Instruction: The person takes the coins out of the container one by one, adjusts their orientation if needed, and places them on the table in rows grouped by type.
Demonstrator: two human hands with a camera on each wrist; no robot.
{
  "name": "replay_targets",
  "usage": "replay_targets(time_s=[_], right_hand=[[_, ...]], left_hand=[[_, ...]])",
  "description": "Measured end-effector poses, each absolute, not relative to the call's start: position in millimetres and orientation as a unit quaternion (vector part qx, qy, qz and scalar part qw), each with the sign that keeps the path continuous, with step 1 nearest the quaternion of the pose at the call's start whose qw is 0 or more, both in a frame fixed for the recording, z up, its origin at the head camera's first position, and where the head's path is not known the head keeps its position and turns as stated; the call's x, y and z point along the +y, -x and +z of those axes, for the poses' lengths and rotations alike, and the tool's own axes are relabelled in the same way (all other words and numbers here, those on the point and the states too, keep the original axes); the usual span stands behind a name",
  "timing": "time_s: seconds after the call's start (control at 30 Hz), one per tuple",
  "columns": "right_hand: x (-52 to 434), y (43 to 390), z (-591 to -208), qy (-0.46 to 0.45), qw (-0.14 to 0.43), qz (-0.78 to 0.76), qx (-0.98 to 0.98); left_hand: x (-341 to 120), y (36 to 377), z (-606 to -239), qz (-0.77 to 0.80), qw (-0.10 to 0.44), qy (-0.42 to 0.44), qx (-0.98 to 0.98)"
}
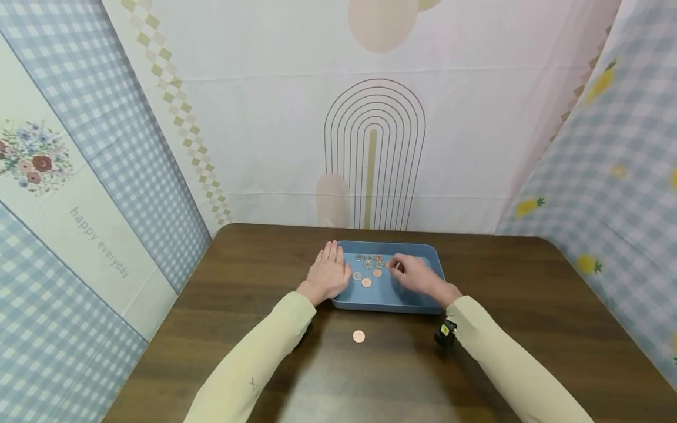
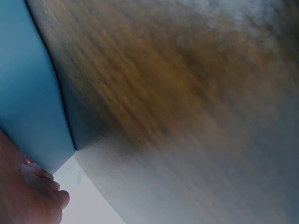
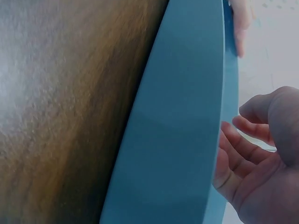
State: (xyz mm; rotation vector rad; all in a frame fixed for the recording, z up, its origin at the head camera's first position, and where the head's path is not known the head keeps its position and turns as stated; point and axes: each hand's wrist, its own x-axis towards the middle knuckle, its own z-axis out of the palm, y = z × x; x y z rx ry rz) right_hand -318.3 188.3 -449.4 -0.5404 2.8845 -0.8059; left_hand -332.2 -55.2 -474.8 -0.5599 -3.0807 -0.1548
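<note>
A blue tray (image 1: pixel 381 306) lies on the table with several silver and copper-coloured coins (image 1: pixel 367 282) inside, mostly toward its left and middle. My left hand (image 1: pixel 328 273) rests along the tray's left edge, its fingers straight and pointing away. Over the tray's right half is my right hand (image 1: pixel 415 274), its fingers bent. In the head view its fingertips are beside a copper-coloured coin (image 1: pixel 388 265). The right wrist view shows the thumb and index fingertips close together; whether they pinch a coin cannot be told. Another copper-coloured coin (image 1: pixel 359 336) lies on the table in front of the tray.
The dark wooden table (image 1: pixel 254 276) extends on both sides of the tray and in front of it. A patterned white cloth (image 1: pixel 264 135) hangs behind the table, with checked cloths (image 1: pixel 624 194) at the sides. A black wrist device (image 1: pixel 446 333) shows under the right sleeve.
</note>
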Motion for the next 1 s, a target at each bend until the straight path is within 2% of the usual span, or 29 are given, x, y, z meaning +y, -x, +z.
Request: replay_targets(time_s=[0.57,1.0], right_hand=[[179.6,342.8,-456.3,0.146,0.071,-0.251,0.954],[187.5,346.6,-470.6,0.114,0.071,-0.256,0.957]], left_hand=[[-63.2,329.3,-477.1,-0.059,0.000,0.172,-0.983],[-58.4,329.8,-473.3,-0.049,0.001,0.188,-0.981]])
